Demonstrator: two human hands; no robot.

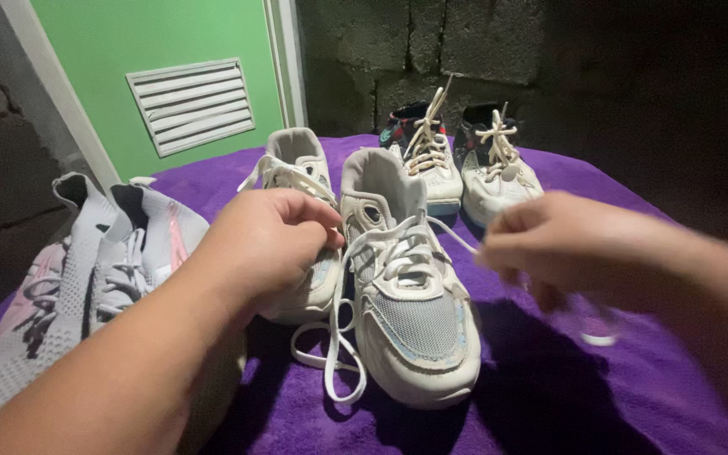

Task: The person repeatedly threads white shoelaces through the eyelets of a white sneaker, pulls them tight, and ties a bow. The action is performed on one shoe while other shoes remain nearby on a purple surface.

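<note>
Fingers: left hand point(267, 240) pinches white lace point(355, 253) | right hand point(549, 244) pinches lace, blurred | cream sneaker point(410, 312)

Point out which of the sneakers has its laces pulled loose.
The cream mesh-toed sneaker at centre front: both hands, left and right, pull its white laces, which trail onto the purple cloth.

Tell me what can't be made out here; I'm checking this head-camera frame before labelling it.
- Right hand: motion-blurred, so its grip on the lace end can't be confirmed.
- Second white sneaker: front half hidden behind the left hand.
- Grey sneakers: toes cut off by the left edge and the forearm.
- Far pair: dim and small; upper colours unclear.
- Near white sneaker: fully visible.
</note>
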